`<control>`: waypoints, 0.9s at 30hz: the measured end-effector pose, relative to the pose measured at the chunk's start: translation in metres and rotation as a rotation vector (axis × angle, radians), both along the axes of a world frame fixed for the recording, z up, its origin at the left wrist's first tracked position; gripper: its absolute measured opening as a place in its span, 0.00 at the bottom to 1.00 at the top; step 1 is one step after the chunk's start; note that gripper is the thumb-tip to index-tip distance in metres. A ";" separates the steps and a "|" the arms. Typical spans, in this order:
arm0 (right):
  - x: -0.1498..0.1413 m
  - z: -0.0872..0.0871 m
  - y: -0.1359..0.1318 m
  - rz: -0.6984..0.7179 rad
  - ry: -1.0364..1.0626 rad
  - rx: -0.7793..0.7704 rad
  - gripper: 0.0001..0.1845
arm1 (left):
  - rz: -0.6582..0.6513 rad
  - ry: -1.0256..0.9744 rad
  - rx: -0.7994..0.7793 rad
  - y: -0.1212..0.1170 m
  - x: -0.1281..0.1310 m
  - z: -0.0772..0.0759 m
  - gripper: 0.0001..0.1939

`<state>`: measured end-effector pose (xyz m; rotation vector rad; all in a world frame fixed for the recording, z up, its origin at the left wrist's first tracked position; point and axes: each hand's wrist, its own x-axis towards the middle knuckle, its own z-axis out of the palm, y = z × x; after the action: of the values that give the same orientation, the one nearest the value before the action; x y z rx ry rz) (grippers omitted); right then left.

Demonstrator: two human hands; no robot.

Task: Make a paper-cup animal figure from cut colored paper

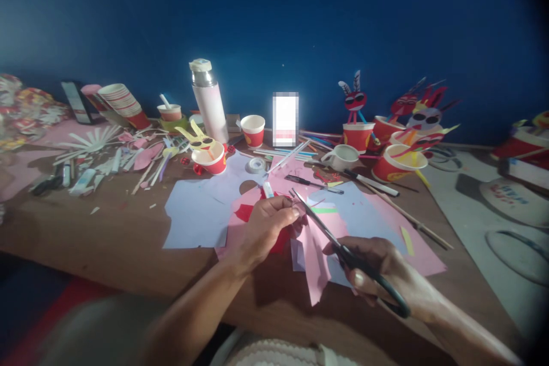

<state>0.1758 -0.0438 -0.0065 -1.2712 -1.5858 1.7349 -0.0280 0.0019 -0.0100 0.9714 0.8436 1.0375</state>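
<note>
**Evidently, scissors at a pinched scrap**

We have a small paper piece (299, 210) between the two hands, low over the bench (128, 234). Our left hand (268, 220) pinches it between thumb and fingertips. Our right hand (381, 266) grips the scissors (321, 224) by the handles, their tips beside those fingertips; we cannot tell how far the blades are parted. We judge trimming to be the step in hand, and the next snip calls for a steady pinch with our fingertips clear of the blades.

Pink paper (316, 266) hangs just below the scissors; whether it joins the pinched piece is unclear. Pale blue paper (195, 211) lies to the left, the tape roll (257, 166) by its far edge. Farther back stand a flask (210, 106) and a paper cup (253, 132).
</note>
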 end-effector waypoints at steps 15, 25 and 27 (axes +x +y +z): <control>-0.001 -0.003 -0.003 -0.010 0.029 0.017 0.32 | 0.013 0.006 -0.003 0.000 0.002 0.003 0.07; 0.000 -0.001 -0.001 -0.018 -0.013 -0.040 0.33 | -0.004 0.006 -0.019 0.000 0.001 0.003 0.07; 0.001 -0.001 -0.002 -0.023 -0.016 -0.048 0.33 | 0.007 0.012 -0.025 0.000 0.002 0.003 0.07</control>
<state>0.1768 -0.0453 -0.0079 -1.3247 -1.5411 1.7630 -0.0264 0.0021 -0.0067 0.9554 0.8683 1.0258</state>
